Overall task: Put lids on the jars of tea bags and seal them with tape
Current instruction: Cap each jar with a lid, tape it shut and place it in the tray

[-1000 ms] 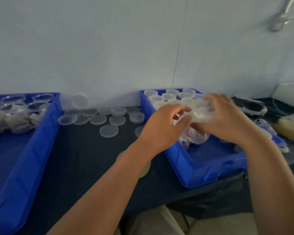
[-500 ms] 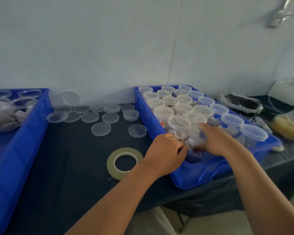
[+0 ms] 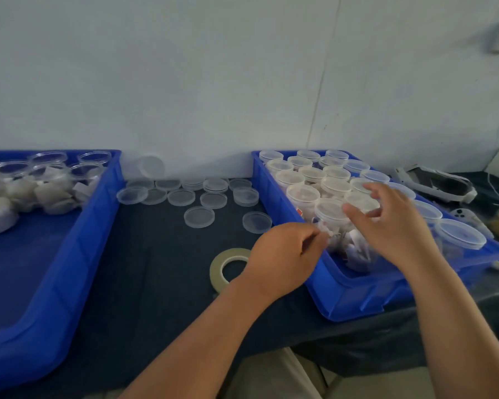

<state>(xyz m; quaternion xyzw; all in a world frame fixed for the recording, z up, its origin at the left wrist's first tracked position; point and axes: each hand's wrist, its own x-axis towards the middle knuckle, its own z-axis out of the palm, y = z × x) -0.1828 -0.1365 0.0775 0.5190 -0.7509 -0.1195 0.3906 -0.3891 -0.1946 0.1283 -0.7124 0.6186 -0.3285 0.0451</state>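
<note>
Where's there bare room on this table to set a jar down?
Bare cloth lies between the left bin and the tape roll, in front of the loose lids. The left bin's near floor is bare too. Crowded: the right bin, full of lidded jars.

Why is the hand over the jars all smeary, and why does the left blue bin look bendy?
Head view: the right hand is motion-blurred, the left hand sharper; the head view's wide-angle lens bows the left bin near the edge; light is dim and even, with no glare on the lids.
</note>
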